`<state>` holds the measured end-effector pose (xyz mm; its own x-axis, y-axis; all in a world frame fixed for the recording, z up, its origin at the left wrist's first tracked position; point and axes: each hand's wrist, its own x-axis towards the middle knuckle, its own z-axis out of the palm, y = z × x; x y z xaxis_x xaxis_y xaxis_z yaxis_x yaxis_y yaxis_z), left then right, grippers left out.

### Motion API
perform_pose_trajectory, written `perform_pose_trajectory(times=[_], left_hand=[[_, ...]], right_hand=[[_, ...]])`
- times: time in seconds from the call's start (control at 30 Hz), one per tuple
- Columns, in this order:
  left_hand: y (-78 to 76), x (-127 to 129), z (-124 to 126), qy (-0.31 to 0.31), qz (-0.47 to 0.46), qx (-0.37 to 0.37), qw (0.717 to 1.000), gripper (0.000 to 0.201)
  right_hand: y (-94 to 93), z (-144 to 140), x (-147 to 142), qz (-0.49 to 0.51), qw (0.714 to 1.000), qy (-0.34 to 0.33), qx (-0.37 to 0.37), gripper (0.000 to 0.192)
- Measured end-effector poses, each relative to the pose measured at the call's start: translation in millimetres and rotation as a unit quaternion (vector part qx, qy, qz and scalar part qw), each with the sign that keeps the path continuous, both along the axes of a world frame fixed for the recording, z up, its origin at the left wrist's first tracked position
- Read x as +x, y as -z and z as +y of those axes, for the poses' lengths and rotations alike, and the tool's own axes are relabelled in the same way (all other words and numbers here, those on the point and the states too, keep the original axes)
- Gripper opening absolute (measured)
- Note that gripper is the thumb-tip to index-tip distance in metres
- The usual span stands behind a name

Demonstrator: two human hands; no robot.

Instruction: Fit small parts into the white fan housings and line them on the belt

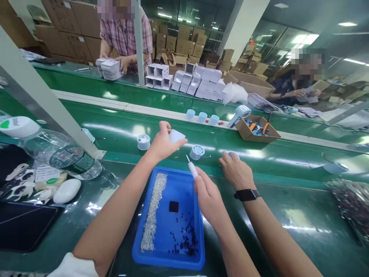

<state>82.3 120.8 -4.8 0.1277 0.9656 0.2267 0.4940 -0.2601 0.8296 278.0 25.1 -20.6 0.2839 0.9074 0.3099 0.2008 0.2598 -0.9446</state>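
Blue tray [161, 254] sitting at desk near edge; green belt beyond lying mostly open. Left hand [163, 144] pinching white cap [176, 135] over belt. Right hand [209, 196] gripping white screwdriver [192, 168] above tray's far rim.

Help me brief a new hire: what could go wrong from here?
1. The right hand holds a white pointed tool tip-up close to a co-worker's watch-wearing hand; a slip might poke it.
2. Both forearms cross over the blue tray; a nudge could scatter its tiny loose parts.
3. The left hand pinches a white piece over the belt; dropped, it may land there.
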Motion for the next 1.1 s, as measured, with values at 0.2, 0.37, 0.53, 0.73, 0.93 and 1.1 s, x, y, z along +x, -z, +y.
perform_pose_trajectory(times=[0.2, 0.37, 0.53, 0.73, 0.93, 1.1], left_hand=[[49.0, -14.6, 25.3, 0.017, 0.224, -0.009, 0.974, 0.051], [45.3, -25.9, 34.6, -0.03, 0.213, 0.012, 0.977, 0.053], [52.6, -58.2, 43.0, -0.089, 0.244, -0.075, 0.963, 0.048], [58.8, -71.2, 45.5, -0.067, 0.233, -0.1, 0.965, 0.052], [35.6, -68.7, 41.6, -0.148, 0.186, -0.045, 0.97, 0.046], [12.8, -62.3, 33.8, -0.212, 0.048, 0.0, 0.976, 0.049]], right_hand=[[18.7, -9.5, -10.0, -0.002, 0.998, -0.058, 0.004, 0.03], [56.3, -48.8, -65.9, 0.006, 0.984, -0.173, -0.045, 0.02], [65.4, -51.9, -66.6, 0.018, 0.968, -0.241, -0.066, 0.019], [60.4, -52.2, -67.2, 0.011, 0.96, -0.269, -0.073, 0.018], [58.4, -52.9, -70.1, -0.047, 0.962, -0.259, -0.067, 0.019], [51.0, -53.4, -65.9, -0.177, 0.96, -0.217, -0.003, 0.014]])
